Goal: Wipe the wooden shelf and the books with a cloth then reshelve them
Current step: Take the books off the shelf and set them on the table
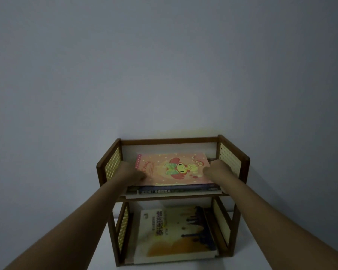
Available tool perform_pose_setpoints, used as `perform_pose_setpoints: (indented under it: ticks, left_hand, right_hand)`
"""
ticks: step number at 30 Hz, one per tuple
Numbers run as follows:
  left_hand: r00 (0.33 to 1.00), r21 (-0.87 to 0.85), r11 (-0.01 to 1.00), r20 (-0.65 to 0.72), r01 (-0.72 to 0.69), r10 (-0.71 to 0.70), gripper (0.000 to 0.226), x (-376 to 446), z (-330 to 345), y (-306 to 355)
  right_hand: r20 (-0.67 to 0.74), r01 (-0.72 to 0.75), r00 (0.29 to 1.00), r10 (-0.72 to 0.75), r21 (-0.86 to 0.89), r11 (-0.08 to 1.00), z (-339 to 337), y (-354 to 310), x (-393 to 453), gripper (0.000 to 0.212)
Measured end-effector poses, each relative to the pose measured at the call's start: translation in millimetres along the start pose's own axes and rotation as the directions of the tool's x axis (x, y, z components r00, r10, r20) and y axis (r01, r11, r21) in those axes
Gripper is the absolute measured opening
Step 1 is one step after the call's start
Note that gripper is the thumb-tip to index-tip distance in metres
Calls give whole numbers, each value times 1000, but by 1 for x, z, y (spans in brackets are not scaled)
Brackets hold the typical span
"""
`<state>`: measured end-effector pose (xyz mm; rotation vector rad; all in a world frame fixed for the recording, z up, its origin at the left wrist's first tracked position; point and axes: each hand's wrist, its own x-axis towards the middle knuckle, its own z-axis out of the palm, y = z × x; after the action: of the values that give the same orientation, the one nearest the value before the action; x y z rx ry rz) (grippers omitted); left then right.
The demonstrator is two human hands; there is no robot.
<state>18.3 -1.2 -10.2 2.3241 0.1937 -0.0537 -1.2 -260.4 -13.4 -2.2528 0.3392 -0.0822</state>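
White table [98,256] surface shows at the bottom, carrying a two-tier wooden shelf [244,172] with pale perforated side panels, set against a plain wall [164,65]. Nearest, on the lower tier, lies a cream and orange book [176,234] flat on its back, with what looks like a darker volume tucked along its right side. Above it, on the upper tier, a pink cartoon-covered book [172,168] tops a small stack of books [174,190] lying flat. Both bare arms reach in from below: the left hand [132,173] rests at the stack's left edge and the right hand [216,169] at its right edge, fingers seemingly curled onto the stack, though dim light and blur hide whether they truly grip it. No cloth is visible. The stack is probably moderately heavy yet stiff, and the glossy top cover may slide, so holding it from both short sides with fingers under the lowest book, thumbs pressing on top, seems safest. Side panels leave little room, so lifting straight forward appears wise.
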Motion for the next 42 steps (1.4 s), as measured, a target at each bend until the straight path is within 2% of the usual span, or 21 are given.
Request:
perform_pose_setpoints:
  ticks: [4, 6, 8, 12, 15, 22, 27, 33, 36, 39, 42]
  left_hand:
    - [992, -101, 987, 35, 124, -121, 32, -3, -7, 4]
    - [985, -115, 979, 56, 170, -165, 32, -8, -9, 7]
    - [979, -55, 981, 93, 188, -182, 30, -11, -9, 10]
    - [979, -61, 983, 119, 173, -165, 29, -17, -9, 8]
    - [984, -178, 973, 124, 146, -125, 30, -21, -6, 1]
    - [999, -211, 978, -33, 8, -15, 34, -51, -13, -1]
    - [999, -275, 961, -36, -18, 9, 28, -114, -23, -7]
    - [1000, -278, 961, -13, -1, -2, 26, -196, -22, -51]
    - [998, -229, 971, 12, 69, -68, 29, -229, -14, -87]
    - [989, -175, 974, 49, 147, -141, 29, -254, -3, -130]
    - [976, -152, 964, 44, 216, -212, 31, -269, 12, -170]
  right_hand:
    - [33, -91, 996, 87, 168, 981, -5, -6, 0, 10]
    - [53, -92, 995, 88, 97, 991, -5, -9, 1, 14]
    - [32, -82, 996, 81, 34, 996, -2, -9, 1, 19]
    - [-11, -35, 999, 35, 24, 999, 4, -2, -3, 19]
    - [-41, 26, 999, -22, 101, 995, 4, 5, -12, 22]
    - [-178, 128, 978, -108, 110, 986, -3, 5, -42, 26]
    - [-173, 152, 977, -125, 153, 976, -8, 6, -98, 27]
    - [-155, 152, 979, -131, 134, 979, 11, 31, -180, 31]
    - [-107, 123, 988, -111, 113, 986, 35, 57, -215, 30]
    - [-42, 84, 996, -78, 162, 983, 75, 89, -240, 26]
    - [-18, 11, 1000, -9, 136, 991, 121, 121, -255, 37]
